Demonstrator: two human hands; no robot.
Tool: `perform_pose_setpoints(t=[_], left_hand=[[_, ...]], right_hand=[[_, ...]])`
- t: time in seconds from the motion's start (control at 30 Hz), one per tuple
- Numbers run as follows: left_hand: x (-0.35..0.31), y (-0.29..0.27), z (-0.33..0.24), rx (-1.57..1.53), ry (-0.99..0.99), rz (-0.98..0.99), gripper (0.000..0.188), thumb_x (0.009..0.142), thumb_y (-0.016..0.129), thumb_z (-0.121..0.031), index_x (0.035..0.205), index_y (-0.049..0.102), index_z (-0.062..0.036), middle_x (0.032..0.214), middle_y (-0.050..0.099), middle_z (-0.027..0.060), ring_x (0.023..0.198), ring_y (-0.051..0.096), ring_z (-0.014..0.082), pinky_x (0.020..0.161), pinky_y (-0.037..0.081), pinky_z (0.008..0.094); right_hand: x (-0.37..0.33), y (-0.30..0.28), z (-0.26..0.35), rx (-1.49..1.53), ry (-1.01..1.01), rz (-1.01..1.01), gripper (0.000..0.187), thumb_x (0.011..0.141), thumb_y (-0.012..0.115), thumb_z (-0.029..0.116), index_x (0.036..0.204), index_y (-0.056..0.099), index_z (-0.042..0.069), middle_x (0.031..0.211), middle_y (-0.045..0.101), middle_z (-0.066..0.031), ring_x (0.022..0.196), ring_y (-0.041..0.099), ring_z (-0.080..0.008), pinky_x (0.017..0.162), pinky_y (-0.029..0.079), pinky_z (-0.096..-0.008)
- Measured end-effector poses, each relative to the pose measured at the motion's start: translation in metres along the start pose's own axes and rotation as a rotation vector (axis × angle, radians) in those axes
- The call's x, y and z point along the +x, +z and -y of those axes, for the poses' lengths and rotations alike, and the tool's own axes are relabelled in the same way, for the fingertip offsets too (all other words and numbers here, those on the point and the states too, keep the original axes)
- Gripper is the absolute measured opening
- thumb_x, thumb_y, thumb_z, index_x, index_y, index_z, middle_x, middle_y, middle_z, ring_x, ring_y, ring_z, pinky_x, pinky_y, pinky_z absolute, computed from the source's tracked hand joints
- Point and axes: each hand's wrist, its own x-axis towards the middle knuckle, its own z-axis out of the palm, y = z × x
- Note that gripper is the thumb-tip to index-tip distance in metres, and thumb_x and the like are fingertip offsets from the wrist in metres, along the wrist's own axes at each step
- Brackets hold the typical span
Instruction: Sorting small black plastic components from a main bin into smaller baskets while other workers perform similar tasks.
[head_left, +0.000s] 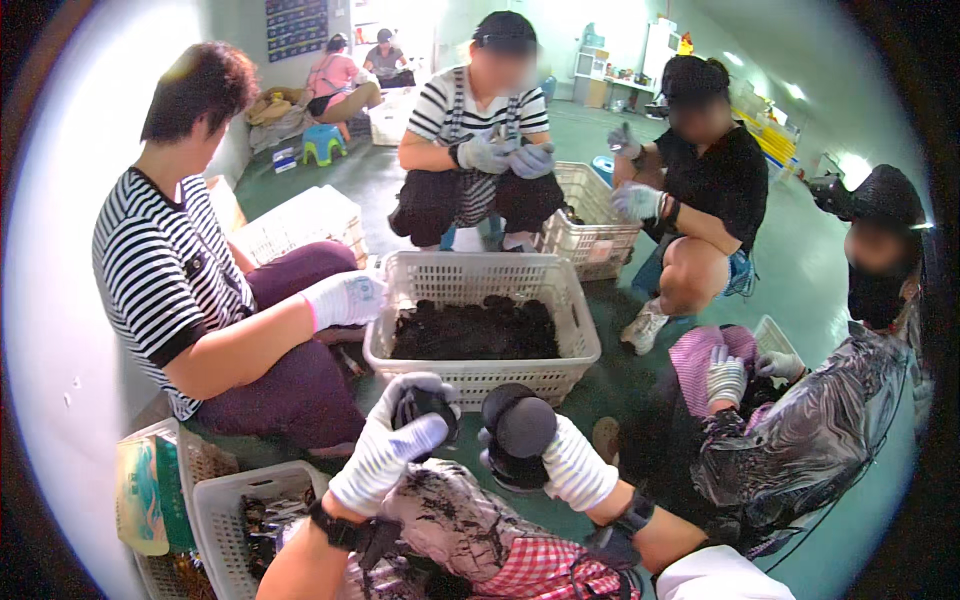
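Black discs (pixel 525 428): here they are, some in each of our hands, near the six o'clock edge of the big basket.
Left hand (pixel 385 458): at seven o'clock in our view, striped glove, fingers curled around a few discs, thumb across them.
Right hand (pixel 572 462): over at five o'clock, gripping an overlapping bunch of discs, most fingers hidden behind them.
Big basket (pixel 480 378): dead centre, pale plastic, and we see a dark heap (pixel 475 332) spread inside it.
Striped-shirt worker (pixel 165 270): seated toward nine o'clock, gloved hand right by the basket's side.
Crouching worker (pixel 477 130): straight up at twelve, gloved hands together.
Black-shirt worker (pixel 715 185): two o'clock, gloved, one hand raised, beside another basket (pixel 600 245).
Checked cloth (pixel 545 570): just off six, across our lap.
Side basket (pixel 215 520): between seven and eight, dark pieces inside.
Green box (pixel 140 495): eight o'clock, just beyond it.
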Motion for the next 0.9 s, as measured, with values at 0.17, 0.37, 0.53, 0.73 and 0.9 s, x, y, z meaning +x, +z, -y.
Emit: perform_pose_setpoints(t=[0.17, 0.37, 0.53, 0.73, 0.9], left_hand=[[0.003, 0.038, 0.016, 0.513, -0.014, 0.051, 0.054, 0.074, 0.079, -0.019, 0.119, 0.052, -0.0053, 0.105, 0.057, 0.0038, 0.093, 0.054, 0.0119, 0.084, 0.046, 0.0281], [0.008, 0.023, 0.024, 0.374, -0.049, -0.032, 0.053, 0.073, 0.076, -0.01, 0.118, 0.05, -0.0041, 0.103, 0.059, 0.0057, 0.093, 0.057, 0.0139, 0.084, 0.05, 0.03], [0.016, 0.039, 0.019, 0.16, -0.12, -0.016, 0.052, 0.071, 0.077, -0.009, 0.117, 0.052, -0.0054, 0.098, 0.061, 0.0039, 0.091, 0.058, 0.0122, 0.082, 0.05, 0.0284], [0.001, 0.009, 0.015, -0.2, -0.073, -0.082, 0.061, 0.072, 0.078, -0.015, 0.124, 0.048, -0.0063, 0.106, 0.06, 0.0088, 0.095, 0.06, 0.0201, 0.085, 0.051, 0.0337], [0.005, 0.014, 0.0, -0.047, -0.173, 0.141, 0.084, 0.068, 0.081, -0.034, 0.134, 0.038, -0.0033, 0.123, 0.055, 0.0152, 0.111, 0.055, 0.0251, 0.098, 0.043, 0.0376]], right_hand=[[0.015, 0.015, -0.003, -0.637, -0.346, -0.348, 0.03, 0.092, 0.048, 0.012, 0.118, 0.056, 0.0, 0.111, 0.063, -0.0163, 0.101, 0.06, -0.0226, 0.092, 0.046, -0.0316], [0.03, 0.036, -0.021, -1.116, -0.623, -0.318, 0.04, 0.084, 0.055, 0.01, 0.123, 0.049, 0.001, 0.114, 0.053, -0.0211, 0.105, 0.054, -0.0364, 0.092, 0.044, -0.0392], [0.035, 0.009, -0.02, -1.053, -0.692, -0.378, 0.033, 0.089, 0.052, 0.009, 0.122, 0.051, 0.002, 0.108, 0.056, -0.0196, 0.095, 0.058, -0.0328, 0.081, 0.048, -0.0349], [0.012, 0.009, 0.013, -0.011, -0.124, -0.142, 0.026, 0.096, 0.053, 0.025, 0.11, 0.061, 0.005, 0.093, 0.066, -0.0011, 0.082, 0.061, -0.011, 0.074, 0.05, -0.0266], [-0.023, 0.029, 0.029, 0.255, 0.406, 0.221, 0.041, 0.091, 0.058, 0.042, 0.106, 0.059, 0.004, 0.095, 0.065, -0.0048, 0.077, 0.061, -0.0134, 0.071, 0.052, -0.0274]])
